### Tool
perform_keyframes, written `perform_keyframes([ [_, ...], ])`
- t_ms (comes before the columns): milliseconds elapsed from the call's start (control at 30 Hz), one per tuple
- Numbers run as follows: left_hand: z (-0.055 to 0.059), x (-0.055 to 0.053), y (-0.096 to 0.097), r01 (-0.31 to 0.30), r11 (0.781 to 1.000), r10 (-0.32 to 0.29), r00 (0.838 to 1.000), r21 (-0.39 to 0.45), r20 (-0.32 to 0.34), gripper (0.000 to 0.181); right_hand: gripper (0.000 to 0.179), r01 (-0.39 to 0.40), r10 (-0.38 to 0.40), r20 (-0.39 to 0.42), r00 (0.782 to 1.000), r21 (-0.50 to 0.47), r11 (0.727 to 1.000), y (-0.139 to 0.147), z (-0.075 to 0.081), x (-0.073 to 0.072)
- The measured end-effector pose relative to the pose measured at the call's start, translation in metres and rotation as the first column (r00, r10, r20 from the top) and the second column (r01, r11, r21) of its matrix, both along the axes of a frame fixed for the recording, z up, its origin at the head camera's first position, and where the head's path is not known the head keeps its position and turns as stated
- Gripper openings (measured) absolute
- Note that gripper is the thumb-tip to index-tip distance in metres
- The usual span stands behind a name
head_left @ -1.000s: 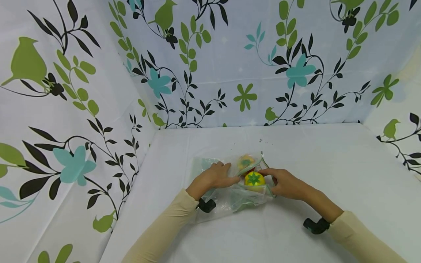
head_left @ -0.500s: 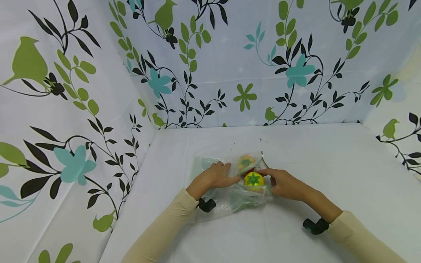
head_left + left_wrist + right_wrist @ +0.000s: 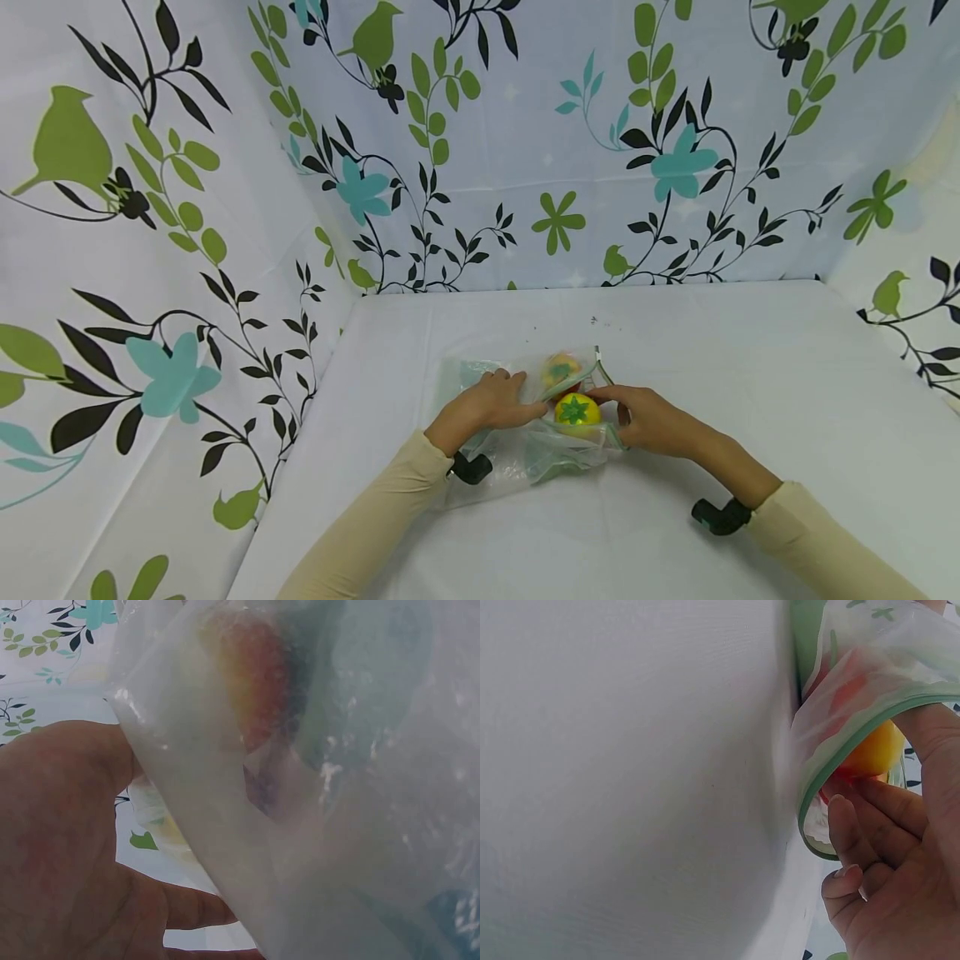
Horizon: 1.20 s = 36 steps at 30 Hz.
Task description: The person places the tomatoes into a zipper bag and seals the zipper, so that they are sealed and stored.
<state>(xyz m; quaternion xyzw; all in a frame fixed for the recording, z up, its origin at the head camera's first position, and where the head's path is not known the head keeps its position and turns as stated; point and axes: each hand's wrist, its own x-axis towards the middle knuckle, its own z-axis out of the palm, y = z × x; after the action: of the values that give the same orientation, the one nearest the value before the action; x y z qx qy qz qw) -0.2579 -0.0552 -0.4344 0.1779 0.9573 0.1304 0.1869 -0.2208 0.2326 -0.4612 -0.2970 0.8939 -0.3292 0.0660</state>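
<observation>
A clear zip bag (image 3: 495, 483) with a green seal strip lies on the white table, its mouth facing right. My left hand (image 3: 483, 404) holds the bag near its mouth, the thumb reaching toward the seal strip. At the mouth sits a yellow toy fruit (image 3: 577, 409) with a star-shaped green leafy top. My right hand (image 3: 660, 421) holds this fruit; in the right wrist view the thumb is above and the fingers (image 3: 885, 814) below, inside the green rim. A second yellow-and-red toy fruit (image 3: 561, 367) shows through the plastic. The left wrist view shows red-orange colour behind the film.
The white table (image 3: 750, 350) extends around the bag on all sides. Behind it hangs a white cloth (image 3: 480, 192) printed with birds and leaves, and the same print covers the left side. A black wrist camera (image 3: 720, 515) sits below the right hand.
The yellow toy fruit has shifted very slightly left into the bag mouth. Both hands and the bag stay almost in place.
</observation>
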Motion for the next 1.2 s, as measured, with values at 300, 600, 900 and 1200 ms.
perform_keyframes([
  [300,0.002,-0.002,0.003,0.005,1.0,-0.005,1.0,0.006,0.009,0.091,0.049,0.04,-0.04,-0.014,0.999,-0.002,0.999,0.012,0.006,0.006],
  [600,0.008,-0.008,0.0,0.063,0.997,-0.065,0.996,0.032,0.054,0.099,0.024,0.173,-0.172,-0.131,0.976,-0.006,0.985,0.026,0.011,0.028],
  [900,0.034,-0.034,-0.006,0.149,0.979,-0.155,0.987,0.141,0.032,0.081,0.043,0.334,-0.345,0.152,0.926,0.091,0.938,0.019,0.031,0.057],
  [1200,0.034,-0.071,0.035,0.281,0.946,-0.277,0.96,0.161,-0.047,0.056,0.043,0.197,-0.179,0.391,0.903,-0.005,0.98,0.002,0.025,0.071],
])
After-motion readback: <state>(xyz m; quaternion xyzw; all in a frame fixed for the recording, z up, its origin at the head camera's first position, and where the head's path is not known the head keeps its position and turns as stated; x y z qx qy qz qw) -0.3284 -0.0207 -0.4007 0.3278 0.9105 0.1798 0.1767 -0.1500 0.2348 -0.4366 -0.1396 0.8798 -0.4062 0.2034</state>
